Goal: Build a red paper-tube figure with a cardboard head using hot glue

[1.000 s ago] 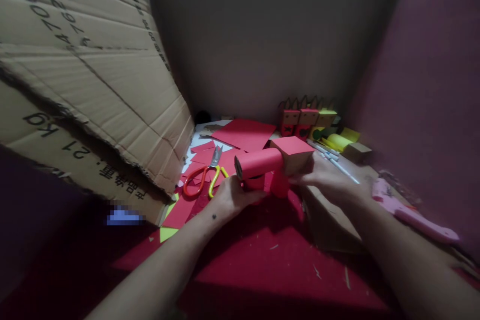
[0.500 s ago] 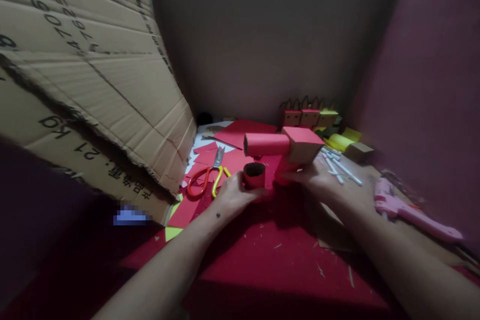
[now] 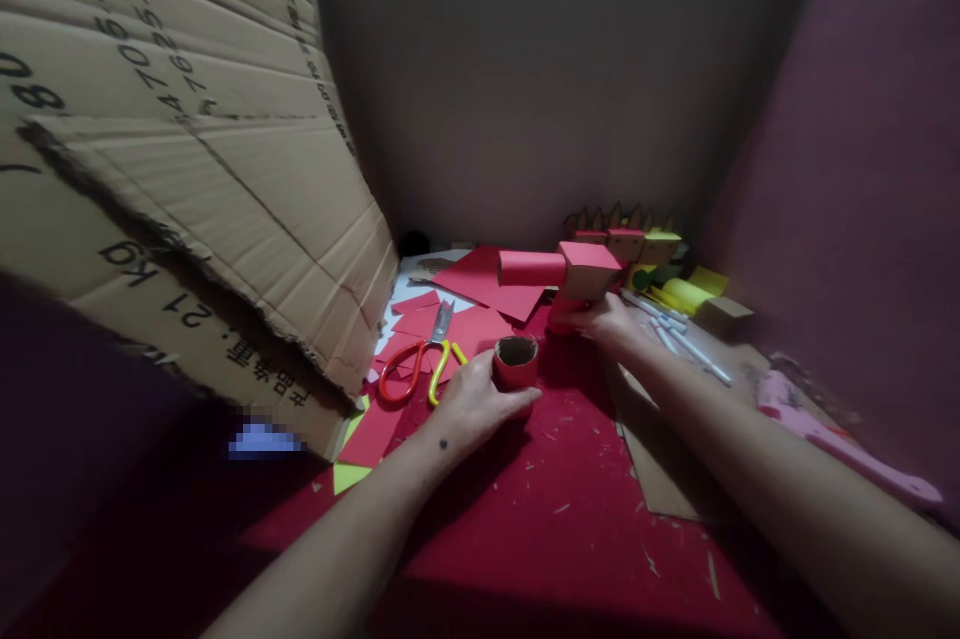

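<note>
My left hand (image 3: 480,399) is wrapped round an upright red tube (image 3: 516,371) whose open top shows a brown inside. Farther back and to the right, my right hand (image 3: 604,321) grips the lower red part of a red paper and cardboard piece (image 3: 589,264). A red tube (image 3: 531,269) sticks out sideways to the left from that piece's box-shaped top. Scissors (image 3: 435,359) with one red and one yellow handle lie left of my left hand.
Red paper (image 3: 487,279) lies at the back. A cardboard sheet (image 3: 210,189) stands at the left. Small crowned boxes (image 3: 624,241), a yellow tube (image 3: 686,295), white pens (image 3: 697,349) and a pink glue gun (image 3: 847,439) are at the right. Scraps litter the red surface (image 3: 570,539).
My right hand has moved back and slightly left with the red piece, away from the upright tube. My left hand still holds its tube. The view has shifted slightly.
</note>
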